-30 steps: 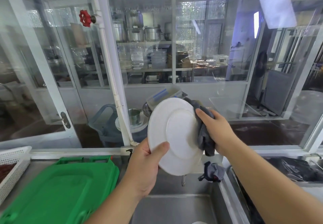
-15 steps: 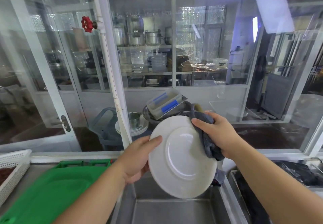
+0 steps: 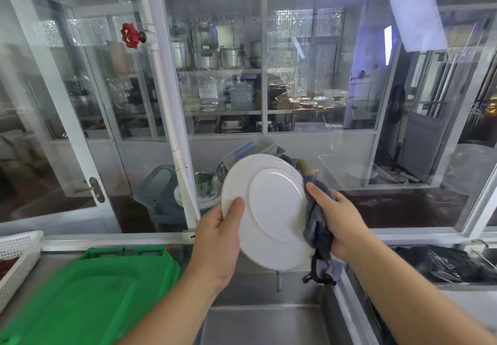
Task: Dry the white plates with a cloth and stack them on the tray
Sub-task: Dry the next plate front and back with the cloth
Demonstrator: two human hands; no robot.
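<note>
Plate [image 3: 271, 210]: round, white and glossy, glazed ceramic by its look, and I see its underside, with a raised foot ring framing a flat oval centre. It hangs tilted at the middle of the frame, above the brushed steel sink [image 3: 269, 323]. My left hand [image 3: 217, 239] has its grip on the lower left rim, thumb [image 3: 236, 204] curled over the near face and the fingers hidden behind the plate. My right hand [image 3: 336, 218] curls round a grey cloth [image 3: 317, 229], soft and napped like microfibre, bunched into folds and pressed against the plate's right edge; a loose end dangles below the rim. So the plate sits between the two grips, touching both. At lower left of the frame a smooth green plastic tray [image 3: 88, 296] with moulded ridges lies on the steel desk [image 3: 61, 257], well apart from the plate. A white perforated basket [image 3: 16, 261] shows at the left edge.
</note>
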